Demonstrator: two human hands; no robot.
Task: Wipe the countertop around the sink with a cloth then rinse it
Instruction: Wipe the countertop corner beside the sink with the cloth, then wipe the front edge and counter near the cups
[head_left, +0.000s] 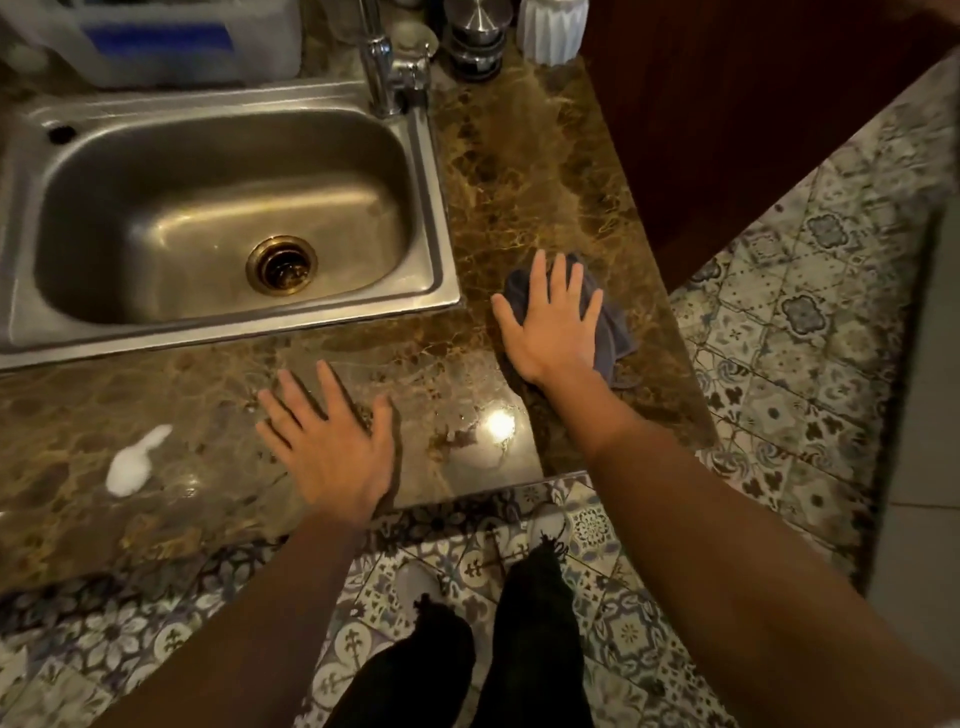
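Your right grip (553, 322) lies flat, pressing the crumpled grey cloth (615, 338) onto the brown marble tabletop (519, 171) right of the steel sink (441, 234) to wipe; left grip (332, 447) is spread flat, likely bracing.

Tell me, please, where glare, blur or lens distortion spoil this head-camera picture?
Head view: a bright reflection glares off the marble countertop near its front edge; the left hand is slightly motion-blurred, the right hand on the grey cloth sharper; the plastic container behind the sink is soft; the wide lens bends the floor tiles.
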